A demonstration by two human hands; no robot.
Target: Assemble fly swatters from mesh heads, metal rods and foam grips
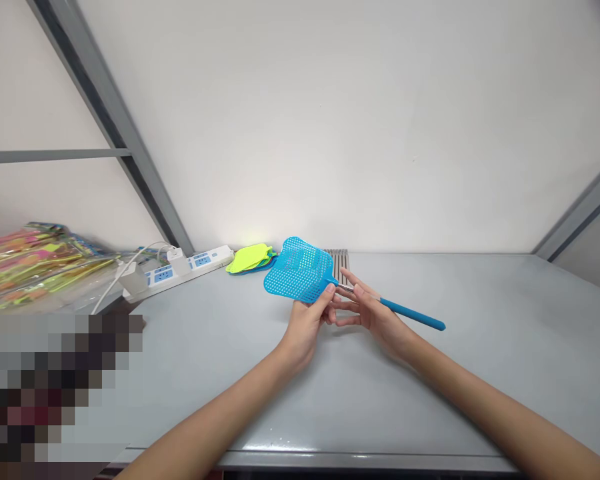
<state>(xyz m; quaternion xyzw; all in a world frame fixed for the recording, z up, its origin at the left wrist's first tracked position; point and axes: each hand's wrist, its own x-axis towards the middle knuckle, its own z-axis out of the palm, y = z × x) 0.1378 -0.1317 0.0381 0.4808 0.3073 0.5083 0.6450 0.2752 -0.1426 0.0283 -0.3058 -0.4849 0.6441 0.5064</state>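
Note:
A blue fly swatter (300, 270) is held above the grey table (480, 347). Its perforated head points left and its blue handle sticks out to the right, with a metal rod between them. My left hand (307, 323) pinches the lower edge of the swatter's head near the neck. My right hand (373, 310) has its fingers round the metal rod just right of the head.
Several loose swatter heads, yellow-green on blue (250, 259), lie at the back of the table beside a bundle of metal rods (339, 257). A white power strip (180, 270) with plugs lies to the left. Packaged colourful swatters (35, 263) are stacked at far left. A wall stands behind.

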